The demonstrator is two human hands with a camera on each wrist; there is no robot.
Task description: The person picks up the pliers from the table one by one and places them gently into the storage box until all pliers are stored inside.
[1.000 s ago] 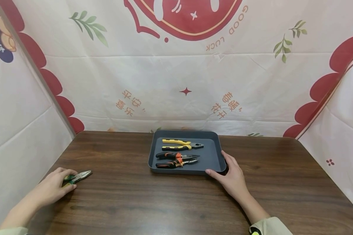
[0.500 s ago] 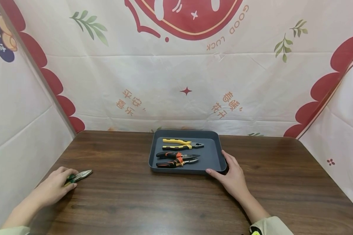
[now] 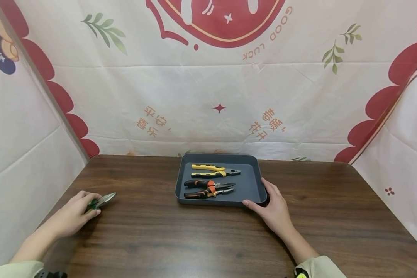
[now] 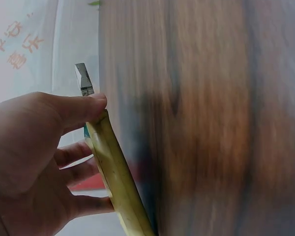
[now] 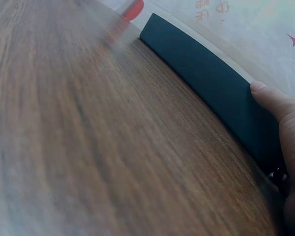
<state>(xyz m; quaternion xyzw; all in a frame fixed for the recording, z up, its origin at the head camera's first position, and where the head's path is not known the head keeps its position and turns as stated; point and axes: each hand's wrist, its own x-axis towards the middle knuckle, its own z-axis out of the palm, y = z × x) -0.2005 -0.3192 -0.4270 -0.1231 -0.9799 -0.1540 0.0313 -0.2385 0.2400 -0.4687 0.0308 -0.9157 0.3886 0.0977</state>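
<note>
My left hand [image 3: 74,214] grips a pair of pliers [image 3: 105,199] at the left of the table, its metal nose pointing right and away from me. In the left wrist view, my thumb and fingers pinch the yellow-and-green handles [image 4: 117,179]. At the middle back stands a dark grey rectangular tray [image 3: 251,181]. My right hand [image 3: 276,208] holds its near right corner, thumb on the front rim and fingers along the right side. Inside the tray lie yellow-and-black pliers [image 3: 217,173] and, nearer me, black-and-orange pliers [image 3: 208,189] with spread handles.
The dark wood-grain table [image 3: 180,239] ends at the back against a white printed cloth [image 3: 194,88]. More cloth hangs at the left and right sides. The tray's outer front wall [image 5: 201,73] stands on the table in the right wrist view.
My left hand has moved a little to the right and away from me, carrying the pliers with it. The right hand and the tray stay where they were.
</note>
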